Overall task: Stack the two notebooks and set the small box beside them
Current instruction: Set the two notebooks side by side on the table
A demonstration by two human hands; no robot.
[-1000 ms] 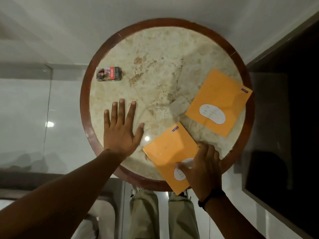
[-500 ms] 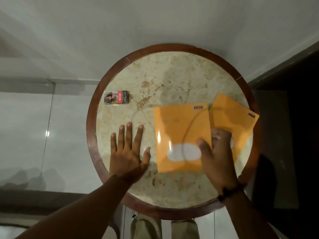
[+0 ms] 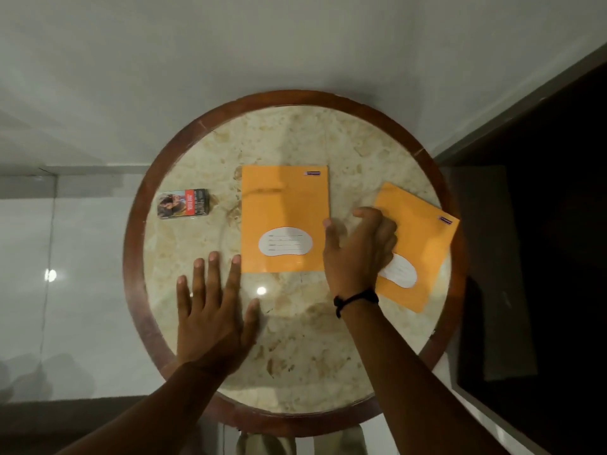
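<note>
Seen from the head camera: a round marble-topped table with a dark wooden rim [image 3: 131, 257], carrying two orange paper-covered notebooks and a small printed cardboard box. Lying flat and square near the table's middle, the first orange notebook with a white label [image 3: 284, 205]. Set askew at the right edge, partly over the rim, the second orange notebook with a white label [image 3: 423, 238], not stacked, apart from the first. Well to the left of both, near the left rim, the small box with red and dark print [image 3: 182, 203], untouched. Pressed flat on the marble, the left hand [image 3: 213, 310], fingers spread and holding nothing, index tip just beside the first notebook's lower left corner. Between the two notebooks, the right hand [image 3: 358, 254], black band on the wrist, fingers loosely curled over the second notebook's near edge; unclear whether gripped, thumb beside the first notebook's right edge.
</note>
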